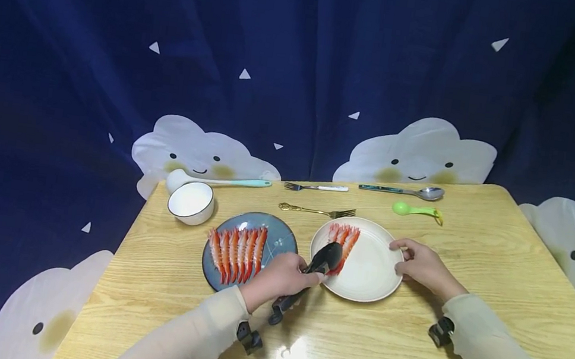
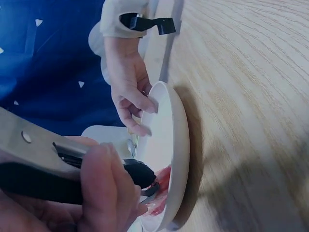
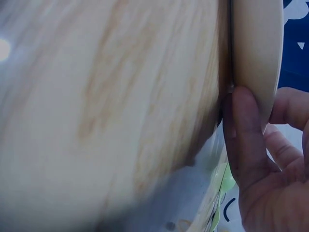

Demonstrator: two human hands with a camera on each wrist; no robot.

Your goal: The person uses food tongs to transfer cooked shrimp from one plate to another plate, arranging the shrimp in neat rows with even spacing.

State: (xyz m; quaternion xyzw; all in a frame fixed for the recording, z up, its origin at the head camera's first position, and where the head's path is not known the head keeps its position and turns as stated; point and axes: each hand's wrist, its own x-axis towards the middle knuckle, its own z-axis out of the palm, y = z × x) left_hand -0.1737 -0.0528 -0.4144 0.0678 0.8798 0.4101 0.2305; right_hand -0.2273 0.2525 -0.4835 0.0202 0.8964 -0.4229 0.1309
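Shrimp [image 1: 351,244] are partly covering the white plate [image 1: 369,270] (more are seemingly waiting on the blue plate [image 1: 283,237]), left hand [image 1: 283,278] gripping black tongs [image 1: 331,255], right hand [image 1: 423,269] pinching the white plate.

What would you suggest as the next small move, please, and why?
Perhaps ease the tongs open and lift them clear: in the left hand, their tips are at the shrimp on the white plate, whose rim the right hand holds, while more shrimp lie on the blue plate.
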